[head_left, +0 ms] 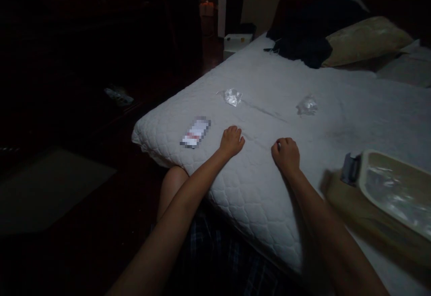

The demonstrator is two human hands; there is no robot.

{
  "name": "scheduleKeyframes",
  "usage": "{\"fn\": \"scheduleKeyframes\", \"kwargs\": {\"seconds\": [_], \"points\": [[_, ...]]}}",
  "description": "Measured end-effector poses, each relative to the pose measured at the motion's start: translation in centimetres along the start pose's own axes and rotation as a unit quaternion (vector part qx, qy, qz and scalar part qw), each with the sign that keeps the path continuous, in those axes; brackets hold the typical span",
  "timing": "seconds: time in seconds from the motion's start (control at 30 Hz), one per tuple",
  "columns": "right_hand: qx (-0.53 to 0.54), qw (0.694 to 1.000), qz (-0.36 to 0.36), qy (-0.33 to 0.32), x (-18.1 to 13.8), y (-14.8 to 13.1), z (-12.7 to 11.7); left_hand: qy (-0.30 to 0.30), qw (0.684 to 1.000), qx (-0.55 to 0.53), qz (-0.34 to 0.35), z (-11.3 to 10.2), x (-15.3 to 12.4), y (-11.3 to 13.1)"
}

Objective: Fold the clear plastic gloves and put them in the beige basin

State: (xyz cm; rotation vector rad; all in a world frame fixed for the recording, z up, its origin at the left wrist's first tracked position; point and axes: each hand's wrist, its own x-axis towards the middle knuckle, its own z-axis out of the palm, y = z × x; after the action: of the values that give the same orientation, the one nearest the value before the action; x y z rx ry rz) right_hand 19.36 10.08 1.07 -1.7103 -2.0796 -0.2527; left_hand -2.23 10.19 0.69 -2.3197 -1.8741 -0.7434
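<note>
My left hand (231, 141) rests on the white quilted mattress (256, 188), fingers loosely forward and thumb apart, with nothing visible in it. Just left of it lies a phone (196, 132) with a blurred-out lit screen. My right hand (287, 156) is at the mattress too, its fingers curled in against the thumb. A small dark spot shows between thumb and forefinger, too small to name. Beyond my hands lie two crumpled clear plastic bags, one (233, 97) ahead of the left hand and another (307, 105) ahead of the right.
At the right stands a beige plastic bin (367, 210) with clear plastic inside. Dark cloth (303, 40) and a yellowish pillow (370, 40) lie at the bed's far end. A white box (237, 43) is past the bed's far left edge. The floor on the left is very dark.
</note>
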Motion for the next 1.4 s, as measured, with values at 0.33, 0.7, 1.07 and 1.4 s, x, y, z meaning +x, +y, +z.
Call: {"fn": "scheduleKeyframes", "kwargs": {"seconds": [0.33,0.7,1.07,1.4], "points": [[-0.014,0.986,0.158,-0.044,8.6,4.5,2.3,0.016,0.999,0.037,0.004,0.7,-0.5,0.0],[-0.009,0.95,0.244,-0.195,14.8,10.8,5.0,0.009,0.999,0.039,-0.007,0.6,-0.6,0.4],[-0.062,0.991,0.087,-0.085,10.4,3.5,3.4,0.015,0.999,0.029,-0.011,0.6,-0.7,0.3],[0.087,0.976,-0.129,-0.152,14.6,-11.5,5.9,0.023,0.999,0.019,-0.019,0.4,-0.9,0.6]]}}
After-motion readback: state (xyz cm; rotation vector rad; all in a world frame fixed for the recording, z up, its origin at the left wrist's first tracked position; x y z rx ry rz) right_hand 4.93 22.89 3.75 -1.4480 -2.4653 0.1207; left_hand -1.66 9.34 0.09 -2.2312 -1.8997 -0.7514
